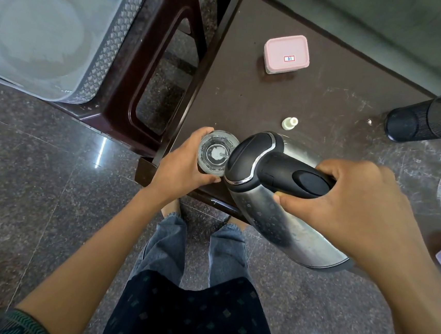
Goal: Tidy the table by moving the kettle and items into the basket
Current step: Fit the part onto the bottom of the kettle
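Gripping the kettle (278, 199) by its black handle, the right hand (358, 207) is tilting it spout-first over a glass (216, 153), which the left hand (184, 163) is clasping at the table (327, 109) corner. Both are hovering at the near edge. A slow, steady tilt, with the glass upright beneath the spout, should keep any water off the table. Farther back a small white bottle (289, 123), a pink box (287, 53) and a mesh cup (426, 119) are waiting. The basket (113, 40) is sitting on a stool (155, 52), far left.
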The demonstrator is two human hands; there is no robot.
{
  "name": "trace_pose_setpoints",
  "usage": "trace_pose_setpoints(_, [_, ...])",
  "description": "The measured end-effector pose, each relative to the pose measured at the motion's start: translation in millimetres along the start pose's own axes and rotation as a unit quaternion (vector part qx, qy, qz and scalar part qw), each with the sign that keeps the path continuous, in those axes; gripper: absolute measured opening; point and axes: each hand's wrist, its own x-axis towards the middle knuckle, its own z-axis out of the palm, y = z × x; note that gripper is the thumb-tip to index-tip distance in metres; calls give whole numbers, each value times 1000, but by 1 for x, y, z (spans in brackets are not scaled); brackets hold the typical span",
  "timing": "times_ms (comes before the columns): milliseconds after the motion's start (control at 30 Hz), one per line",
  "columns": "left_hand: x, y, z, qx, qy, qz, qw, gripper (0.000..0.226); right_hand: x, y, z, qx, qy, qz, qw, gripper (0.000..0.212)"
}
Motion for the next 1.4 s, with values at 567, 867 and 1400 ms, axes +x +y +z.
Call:
trace_pose_setpoints(567, [-1, 3, -1, 17, 2, 8, 1000, 94, 1, -1, 0, 5, -5, 3, 1000, 37])
trace_pose_setpoints(867, [-1, 2, -1, 13, 3, 4, 1000, 93, 0, -1, 1, 0, -5, 6, 1000, 39])
trace_pose_setpoints(1400, [-1, 2, 0, 3, 3, 3, 1000, 93, -1, 1, 0, 6, -2, 1, 1000, 38])
